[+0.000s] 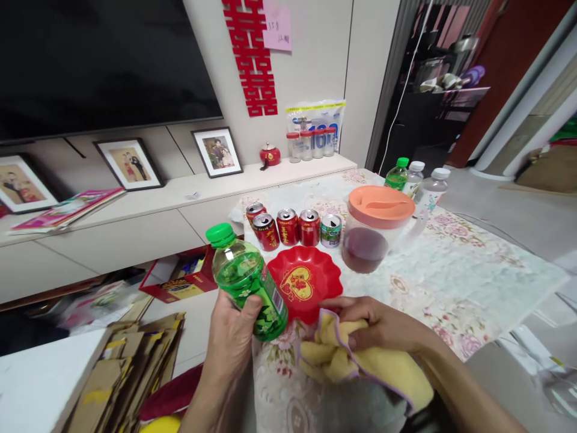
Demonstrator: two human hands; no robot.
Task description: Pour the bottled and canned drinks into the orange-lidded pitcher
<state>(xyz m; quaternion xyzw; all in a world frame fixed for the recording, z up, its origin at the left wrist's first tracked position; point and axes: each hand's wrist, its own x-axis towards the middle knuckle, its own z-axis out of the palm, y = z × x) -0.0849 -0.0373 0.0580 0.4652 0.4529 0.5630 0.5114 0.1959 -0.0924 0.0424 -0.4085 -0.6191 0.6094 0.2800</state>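
Cans [293, 227]: five in row. Left hand [229, 337] wrapped round one green bottle [247, 282]; right hand [378, 325] pinching one yellow cloth [360, 361].

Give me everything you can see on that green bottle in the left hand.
The small green plastic bottle looks clear-walled, tinted by green liquid that fills most of it. Its bright green screw cap is on. A green printed label with a barcode wraps the lower body. It is tilted, cap leaning up and to the left, and is lifted above the near edge of the floral tablecloth. The left hand grips its lower part, thumb across the front. The red scalloped plastic dish lies just beside it.
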